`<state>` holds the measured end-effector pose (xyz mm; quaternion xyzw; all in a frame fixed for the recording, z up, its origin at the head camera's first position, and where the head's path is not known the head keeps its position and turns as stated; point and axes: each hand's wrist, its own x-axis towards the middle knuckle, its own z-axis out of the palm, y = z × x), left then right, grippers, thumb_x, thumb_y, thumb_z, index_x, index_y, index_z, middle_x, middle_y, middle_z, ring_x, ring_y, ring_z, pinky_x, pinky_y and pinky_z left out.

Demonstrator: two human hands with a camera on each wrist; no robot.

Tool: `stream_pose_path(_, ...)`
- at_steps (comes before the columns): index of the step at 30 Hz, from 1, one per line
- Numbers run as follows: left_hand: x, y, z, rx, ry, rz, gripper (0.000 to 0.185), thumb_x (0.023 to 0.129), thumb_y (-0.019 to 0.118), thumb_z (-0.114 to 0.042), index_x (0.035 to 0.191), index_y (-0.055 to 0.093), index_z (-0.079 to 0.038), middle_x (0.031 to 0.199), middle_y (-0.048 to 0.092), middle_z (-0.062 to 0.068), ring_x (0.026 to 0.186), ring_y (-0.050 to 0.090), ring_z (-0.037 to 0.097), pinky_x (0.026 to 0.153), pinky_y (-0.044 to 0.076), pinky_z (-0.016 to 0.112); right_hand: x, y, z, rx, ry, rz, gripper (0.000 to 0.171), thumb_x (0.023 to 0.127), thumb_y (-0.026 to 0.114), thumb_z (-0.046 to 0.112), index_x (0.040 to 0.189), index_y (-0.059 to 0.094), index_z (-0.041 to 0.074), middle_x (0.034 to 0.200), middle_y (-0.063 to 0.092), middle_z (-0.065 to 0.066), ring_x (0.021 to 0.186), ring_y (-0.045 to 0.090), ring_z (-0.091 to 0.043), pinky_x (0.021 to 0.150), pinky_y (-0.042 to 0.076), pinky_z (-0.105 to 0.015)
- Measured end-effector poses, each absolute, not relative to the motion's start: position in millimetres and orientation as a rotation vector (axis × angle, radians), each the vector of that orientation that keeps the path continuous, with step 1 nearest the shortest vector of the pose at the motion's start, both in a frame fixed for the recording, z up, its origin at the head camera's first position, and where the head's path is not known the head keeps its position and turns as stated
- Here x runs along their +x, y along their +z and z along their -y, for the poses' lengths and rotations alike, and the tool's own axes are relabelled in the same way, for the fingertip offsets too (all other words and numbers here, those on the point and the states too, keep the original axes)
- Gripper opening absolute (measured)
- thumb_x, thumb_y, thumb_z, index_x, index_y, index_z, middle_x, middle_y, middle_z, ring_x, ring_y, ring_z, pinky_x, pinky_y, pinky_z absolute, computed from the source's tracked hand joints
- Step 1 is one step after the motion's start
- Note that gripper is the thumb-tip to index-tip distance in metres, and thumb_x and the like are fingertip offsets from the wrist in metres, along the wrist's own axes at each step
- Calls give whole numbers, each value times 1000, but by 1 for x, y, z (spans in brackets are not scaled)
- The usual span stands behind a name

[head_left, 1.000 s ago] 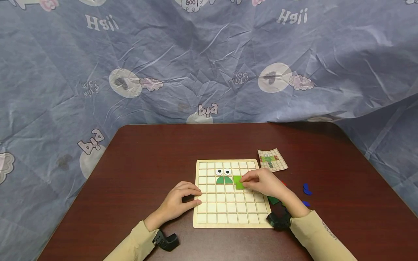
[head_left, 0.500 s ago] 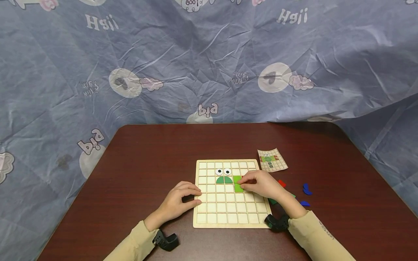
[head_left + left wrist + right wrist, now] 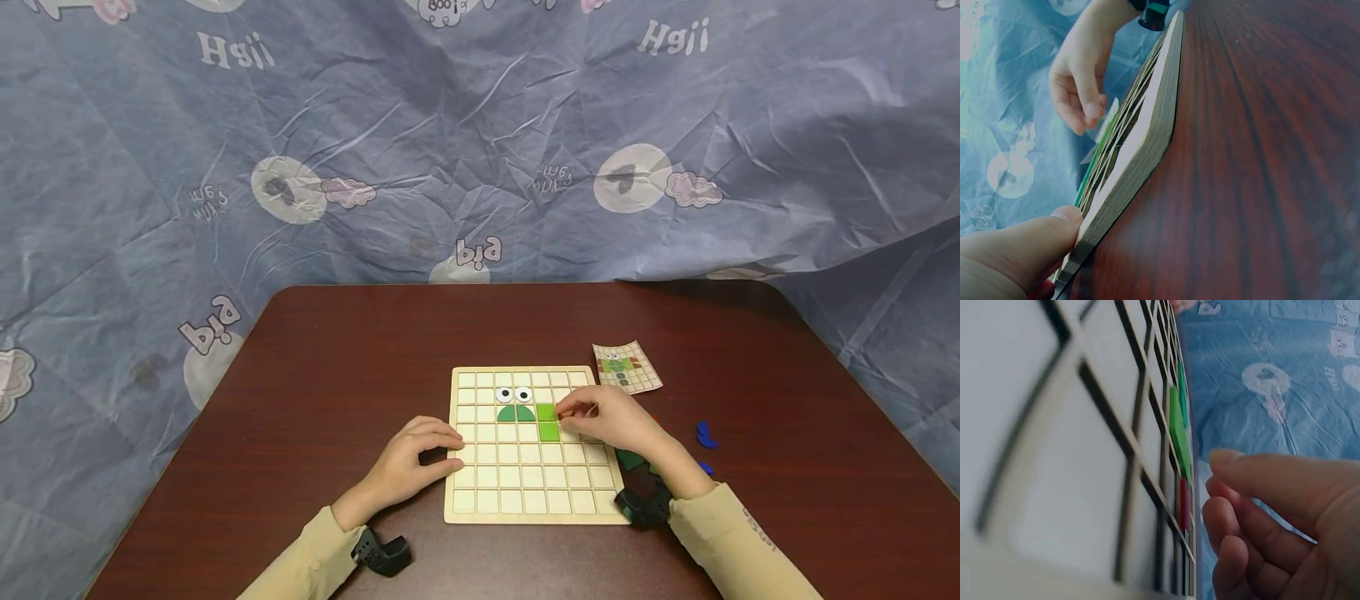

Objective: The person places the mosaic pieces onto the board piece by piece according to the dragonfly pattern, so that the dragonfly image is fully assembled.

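Observation:
A wooden grid board [image 3: 525, 492] lies on the dark table [image 3: 337, 367]. It holds two eye pieces [image 3: 513, 394], a dark green dome [image 3: 515, 413] and two light green squares [image 3: 547, 422] stacked one under the other. In the right wrist view a red piece [image 3: 1183, 503] sits in a cell just beside the green squares [image 3: 1179, 431]. My right hand [image 3: 570, 414] hovers over that spot, its fingers loosely curled and holding nothing. My left hand [image 3: 456, 454] rests on the board's left edge, its thumb [image 3: 1022, 250] against the side.
A small pattern card [image 3: 627, 367] lies off the board's top right corner. Blue pieces [image 3: 705, 435] and a dark green piece [image 3: 628, 458] sit on the table right of the board, near my right wrist. Blue printed cloth [image 3: 480, 142] hangs behind the table.
My right hand set the lower light green square into its cell and let go. Its fingertips then moved slightly up. The left hand stayed still.

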<state>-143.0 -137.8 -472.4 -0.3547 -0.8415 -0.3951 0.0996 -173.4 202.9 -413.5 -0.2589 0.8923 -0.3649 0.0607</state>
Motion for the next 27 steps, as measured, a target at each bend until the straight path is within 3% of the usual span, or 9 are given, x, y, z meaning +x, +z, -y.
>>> stream_pose_path(11, -144, -473, 138, -1056, -1164, 2484, 21, 83, 73, -26, 102, 72, -16, 107, 62, -8, 106, 52, 12, 89, 46, 29, -184, -396, -244, -635, -1129, -2651, 25, 85, 69, 10, 109, 67, 1, 89, 64, -1, 78, 60, -16, 65, 53, -26)
stream_pose_path(20, -143, -472, 138, -1054, -1169, 2488, 22, 83, 73, -26, 102, 72, -16, 107, 63, -8, 107, 52, 12, 89, 46, 29, -191, -402, -266, -576, -1113, -2641, 27, 80, 76, 14, 104, 68, 5, 96, 66, -7, 79, 60, -16, 67, 53, -27)
stream_pose_path(27, -144, -474, 138, -1049, -1165, 2492, 22, 83, 73, -27, 102, 72, -17, 107, 62, -9, 107, 52, 11, 89, 46, 29, -195, -414, -267, -552, -1026, -2666, 27, 78, 78, 15, 102, 69, 7, 99, 65, -5, 84, 57, -19, 70, 51, -27)
